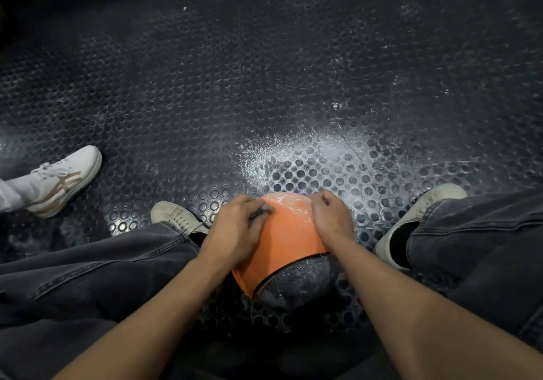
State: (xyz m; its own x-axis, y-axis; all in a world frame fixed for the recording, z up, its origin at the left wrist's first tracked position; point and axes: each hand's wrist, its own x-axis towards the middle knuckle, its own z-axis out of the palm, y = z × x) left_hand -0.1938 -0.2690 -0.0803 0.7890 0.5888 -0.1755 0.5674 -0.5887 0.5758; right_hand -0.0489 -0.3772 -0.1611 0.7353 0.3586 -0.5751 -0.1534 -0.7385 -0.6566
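Observation:
An orange and dark grey ball (289,238) rests on the studded black rubber floor (264,86) between my legs. White dust coats its top. My left hand (235,229) lies on the ball's left side, fingers curled round a small grey piece, perhaps sandpaper (263,211), pressed to the orange surface. My right hand (330,218) rests on the ball's right side with its fingers curled over the top edge; what the fingertips hold is hidden.
White dust (308,150) is spread over the floor just beyond the ball. My feet in pale canvas shoes stand left (176,218) and right (417,218) of the ball. Another person's white sneaker (64,180) stands at the far left.

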